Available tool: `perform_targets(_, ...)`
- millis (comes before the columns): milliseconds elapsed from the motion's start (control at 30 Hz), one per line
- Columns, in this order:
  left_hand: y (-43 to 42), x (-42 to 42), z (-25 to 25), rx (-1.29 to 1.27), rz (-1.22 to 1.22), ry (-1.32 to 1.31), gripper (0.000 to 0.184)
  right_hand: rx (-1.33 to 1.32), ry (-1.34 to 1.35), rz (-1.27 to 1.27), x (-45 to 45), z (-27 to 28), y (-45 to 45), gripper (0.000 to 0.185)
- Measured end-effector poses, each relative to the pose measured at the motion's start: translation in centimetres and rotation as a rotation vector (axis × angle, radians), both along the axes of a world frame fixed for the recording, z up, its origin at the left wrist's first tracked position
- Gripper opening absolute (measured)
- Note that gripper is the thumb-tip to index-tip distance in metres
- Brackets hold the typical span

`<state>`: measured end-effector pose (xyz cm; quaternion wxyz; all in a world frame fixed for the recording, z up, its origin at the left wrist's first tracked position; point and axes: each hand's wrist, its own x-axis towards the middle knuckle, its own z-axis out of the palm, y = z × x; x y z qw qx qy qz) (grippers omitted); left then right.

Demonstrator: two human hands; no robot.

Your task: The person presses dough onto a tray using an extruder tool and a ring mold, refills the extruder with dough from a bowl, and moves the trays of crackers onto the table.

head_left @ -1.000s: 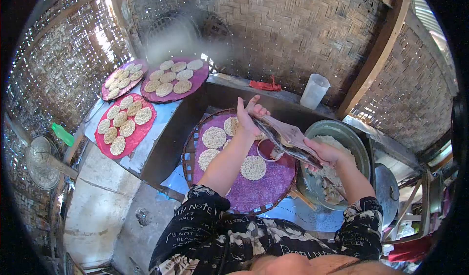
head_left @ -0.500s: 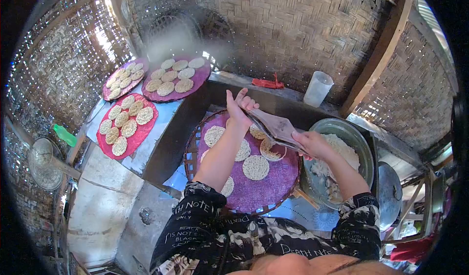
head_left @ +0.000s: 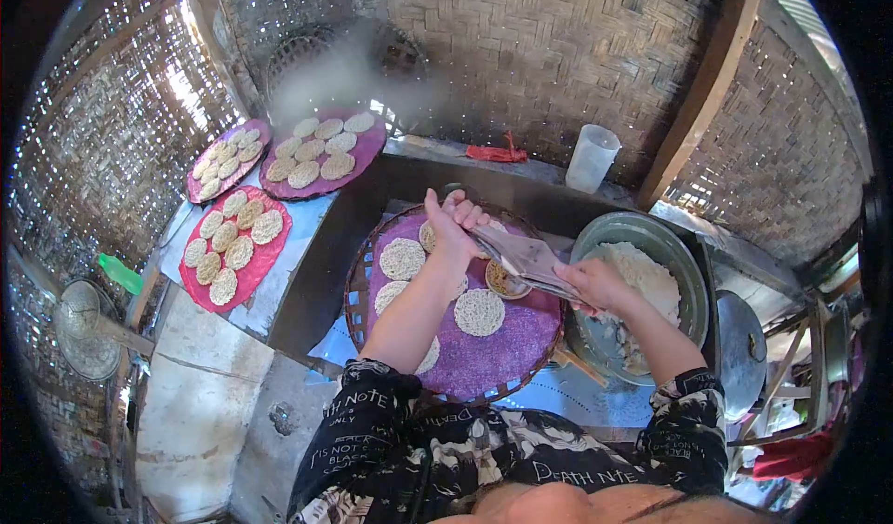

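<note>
Both my hands hold a flat, greyish, folded bag-like piece (head_left: pixel 526 256) above a round tray. My left hand (head_left: pixel 454 224) is closed round its upper left end, and my right hand (head_left: pixel 593 287) grips its lower right end. Under it, a small ring-shaped mould (head_left: pixel 505 282) with pale strands inside rests on the purple cloth (head_left: pixel 484 361) of the woven tray (head_left: pixel 358 315). Round lacy discs (head_left: pixel 479 312) lie about it on the cloth; my left forearm hides some of them. To the right, a large green basin (head_left: pixel 690 287) holds a pale doughy mass (head_left: pixel 642 278).
Three cloth-covered trays of discs, one red (head_left: pixel 209 284) and two purple (head_left: pixel 358 166) (head_left: pixel 197 187), stand at the left. A translucent jug (head_left: pixel 593 159) and a red item (head_left: pixel 498 153) sit on the back ledge. A lidded pot (head_left: pixel 741 357) is right of the basin.
The left hand's fingers have folded in round the held piece. Pale strands now fill more of the ring mould, which has shifted left a little with the view.
</note>
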<state>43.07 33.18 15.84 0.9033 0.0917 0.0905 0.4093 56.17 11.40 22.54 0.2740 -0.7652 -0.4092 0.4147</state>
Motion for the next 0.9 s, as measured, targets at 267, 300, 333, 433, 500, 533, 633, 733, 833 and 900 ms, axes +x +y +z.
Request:
perform_targets(267, 1.1, -2.8, 4.3, 0.443, -0.307, 0.075, 0.06, 0.455, 0.251, -0.162, -1.9, -1.3, 0.2, 0.028)
perform_targets(300, 1.3, -2.5, 3.4, 0.684, -0.346, 0.264, 0.051, 0.522, 0.307, -0.199, -2.1, -1.4, 0.0, 0.027)
perform_targets(333, -1.5, -2.0, 4.6, 1.172, -0.276, 0.328, 0.046, 0.566, 0.315, -0.214, -2.6, -1.3, -0.1, 0.027)
perform_targets(433, -6.6, -1.7, 6.1, 1.681, 0.098, 0.999, 0.036, 0.701, 0.106, -0.204, -3.8, -1.4, -0.6, 0.028)
perform_targets(500, -9.2, -0.7, 8.3, 1.763, 0.391, 1.416, 0.023, 0.786, -0.36, -0.111, -3.1, -1.6, -0.5, 0.03)
perform_targets(533, -9.9, -0.4, 8.9, 1.897, 0.467, 1.298, 0.019, 0.765, -0.463, -0.134, -2.9, -0.2, -0.8, 0.031)
perform_targets(633, -12.0, 0.5, 8.6, 2.233, 0.723, 1.009, 0.01, 0.855, -0.789, -0.211, -2.5, 4.8, -2.6, 0.037)
perform_targets(733, -15.5, 1.6, 8.0, 2.354, 0.621, 1.023, 0.008, 1.029, -1.153, -0.211, -4.0, 7.9, -4.6, 0.041)
perform_targets(833, -15.2, 3.2, 4.0, 2.262, 0.004, 0.556, 0.009, 1.072, -1.335, 0.084, -6.5, 8.7, -8.5, 0.039)
perform_targets(900, -17.0, 0.9, 7.3, 2.439, -0.172, 0.704, 0.011, 0.972, -1.152, 0.227, -7.5, 8.5, -11.1, 0.039)
